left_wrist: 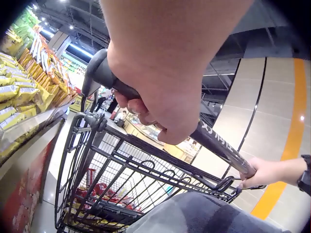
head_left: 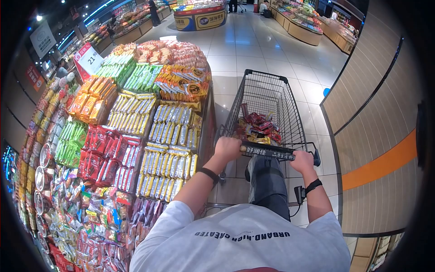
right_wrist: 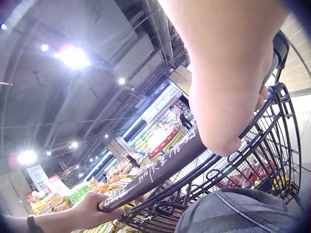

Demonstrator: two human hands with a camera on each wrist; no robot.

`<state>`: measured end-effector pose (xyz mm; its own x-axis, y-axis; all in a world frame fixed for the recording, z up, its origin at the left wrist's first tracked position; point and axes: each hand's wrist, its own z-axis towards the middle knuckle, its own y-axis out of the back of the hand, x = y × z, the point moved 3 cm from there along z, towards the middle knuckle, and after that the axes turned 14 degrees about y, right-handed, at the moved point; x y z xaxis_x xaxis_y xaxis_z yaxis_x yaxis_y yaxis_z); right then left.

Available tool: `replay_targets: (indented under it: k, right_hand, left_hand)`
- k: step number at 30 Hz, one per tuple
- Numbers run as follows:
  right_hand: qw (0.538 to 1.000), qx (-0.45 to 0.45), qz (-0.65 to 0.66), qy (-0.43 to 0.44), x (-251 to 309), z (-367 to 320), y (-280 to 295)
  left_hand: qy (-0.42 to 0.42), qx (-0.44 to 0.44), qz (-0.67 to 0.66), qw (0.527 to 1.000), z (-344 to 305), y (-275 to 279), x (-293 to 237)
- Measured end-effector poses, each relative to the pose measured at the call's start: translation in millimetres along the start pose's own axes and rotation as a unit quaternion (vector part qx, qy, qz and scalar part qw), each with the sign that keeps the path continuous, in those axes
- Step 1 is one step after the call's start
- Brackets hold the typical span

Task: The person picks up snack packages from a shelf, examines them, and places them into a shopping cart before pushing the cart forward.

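Note:
Both hands grip the black handle (head_left: 267, 150) of a shopping cart. My left hand (head_left: 228, 148) curls round its left end, and my right hand (head_left: 302, 162) holds the right end. In the left wrist view the left hand (left_wrist: 158, 99) has its fingers wrapped round the bar; the right wrist view shows the right hand (right_wrist: 226, 111) on the same bar (right_wrist: 155, 174). Inside the black wire cart (head_left: 285, 102) lies a pile of red and yellow wrapped packets (head_left: 258, 127) toward the handle end.
A stepped display of packaged snacks (head_left: 172, 127) stands close along the cart's left side, with a price sign (head_left: 88, 59) on it. To the right rises a panelled wall (head_left: 376, 136) with an orange stripe. Tiled floor (head_left: 240, 50) leads to a round display stand (head_left: 199, 19); people are farther back.

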<state>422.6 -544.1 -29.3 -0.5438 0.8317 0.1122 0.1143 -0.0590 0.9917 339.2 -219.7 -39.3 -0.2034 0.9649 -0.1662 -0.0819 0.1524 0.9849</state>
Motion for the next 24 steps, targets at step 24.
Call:
replay_targets:
  k: [24]
  right_hand:
    - [1.000, -0.017, 0.000, -0.025, -0.7, 20.2, 4.9]
  left_hand:
    - [-0.014, -0.011, 0.006, 1.000, 41.5, 6.2, -1.4]
